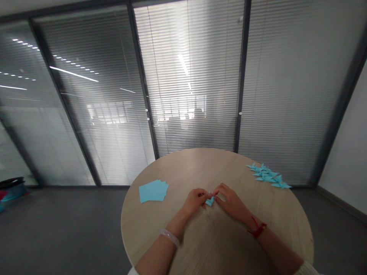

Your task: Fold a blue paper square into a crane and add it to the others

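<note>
A small folded piece of light blue paper [210, 201] sits between both my hands near the middle of the round wooden table [177, 168]. My left hand [195, 199] pinches its left side, fingers curled. My right hand [229, 199] pinches its right side from above. A pale bangle is on my left wrist and a red string on my right wrist. Most of the paper is hidden by my fingertips.
A stack of flat light blue paper sheets [153, 190] lies on the table's left. Several folded blue paper figures [268, 175] lie in a row at the far right edge. Glass walls with blinds stand behind the table; grey carpet surrounds it.
</note>
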Available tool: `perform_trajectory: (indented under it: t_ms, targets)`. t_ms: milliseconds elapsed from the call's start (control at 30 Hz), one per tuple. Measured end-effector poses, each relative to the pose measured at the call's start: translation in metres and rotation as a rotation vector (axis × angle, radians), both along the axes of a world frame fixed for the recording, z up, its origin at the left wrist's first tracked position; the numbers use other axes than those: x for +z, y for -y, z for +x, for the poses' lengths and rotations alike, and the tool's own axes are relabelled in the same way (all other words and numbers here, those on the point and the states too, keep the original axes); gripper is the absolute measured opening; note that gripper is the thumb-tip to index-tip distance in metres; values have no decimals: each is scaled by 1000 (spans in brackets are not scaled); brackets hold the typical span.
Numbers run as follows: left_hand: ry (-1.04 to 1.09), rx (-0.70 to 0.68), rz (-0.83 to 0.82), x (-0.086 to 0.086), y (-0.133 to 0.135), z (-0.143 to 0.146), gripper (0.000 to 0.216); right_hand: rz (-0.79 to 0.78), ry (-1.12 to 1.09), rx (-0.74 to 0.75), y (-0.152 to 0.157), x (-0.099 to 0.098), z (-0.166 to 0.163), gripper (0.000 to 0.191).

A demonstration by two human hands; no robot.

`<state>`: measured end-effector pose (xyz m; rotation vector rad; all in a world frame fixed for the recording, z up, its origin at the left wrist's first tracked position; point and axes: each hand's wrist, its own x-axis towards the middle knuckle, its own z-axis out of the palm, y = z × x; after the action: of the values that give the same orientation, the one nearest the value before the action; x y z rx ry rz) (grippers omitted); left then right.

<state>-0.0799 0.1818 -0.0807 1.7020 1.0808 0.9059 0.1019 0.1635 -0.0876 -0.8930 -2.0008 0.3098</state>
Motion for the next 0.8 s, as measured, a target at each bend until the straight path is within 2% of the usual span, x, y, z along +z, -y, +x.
perform_trajectory:
  t_ms: [167, 367, 533, 800]
  targets:
    - [-64, -10, 36, 0, 0, 0, 47, 96, 57, -80, -3, -6, 1, 8]
    - [4, -23, -18, 0, 3, 1, 49, 160, 73, -109, -2, -3, 1, 9]
    - [84, -8, -56, 2, 6, 4, 50, 172, 48, -115, -1, -2, -1, 11]
    - [107, 68, 16, -5, 0, 4, 47, 155, 23, -107, -1, -2, -2, 13]
